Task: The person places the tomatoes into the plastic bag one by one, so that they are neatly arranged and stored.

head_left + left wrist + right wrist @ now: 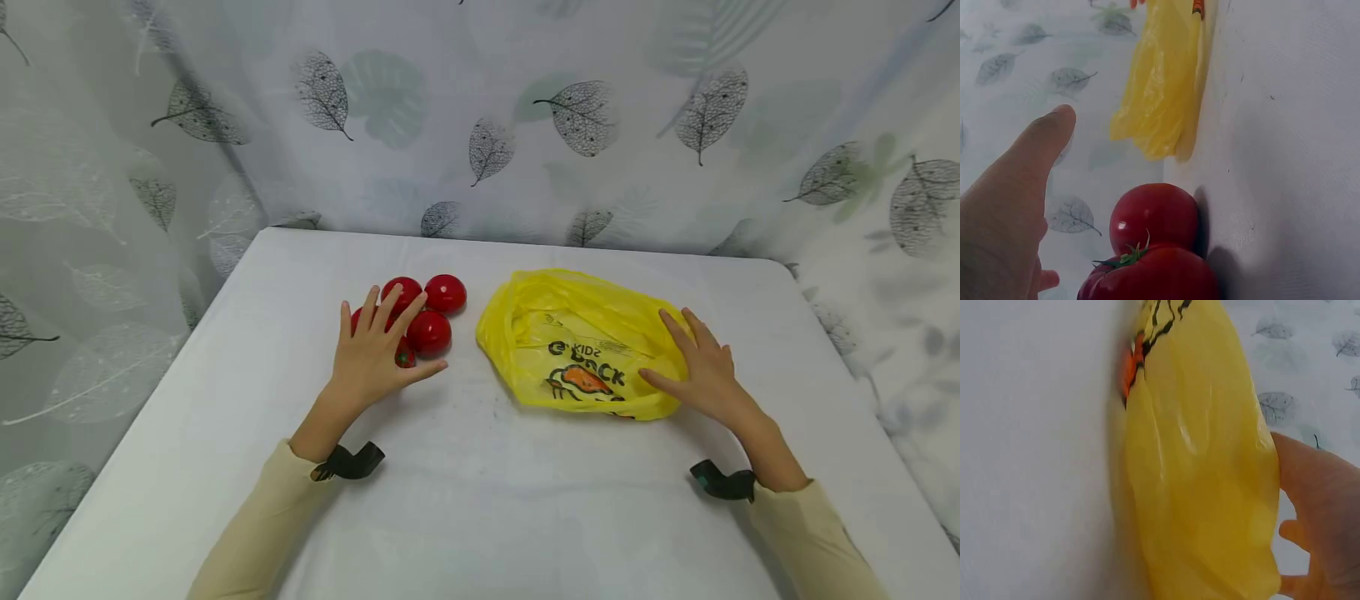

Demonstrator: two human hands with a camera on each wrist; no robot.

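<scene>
Several red tomatoes (430, 335) sit in a cluster on the left half of the white table. My left hand (366, 360) hovers over their near left side, fingers spread, partly hiding them. In the left wrist view, a tomato (1154, 215) and another with a green stem lie below the outstretched thumb. A yellow plastic bag (540, 375) with printed lettering and an orange picture lies right of the tomatoes, its mouth wide. My right hand (708, 379) is at the bag's right edge, fingers spread, thumb tip over its near side.
The white table (517, 517) has a raised-looking back edge against a leaf-patterned curtain (487, 100). The curtain also hangs along both sides. A black strap (352, 461) sits at the left wrist, and a similar strap (723, 481) at the right.
</scene>
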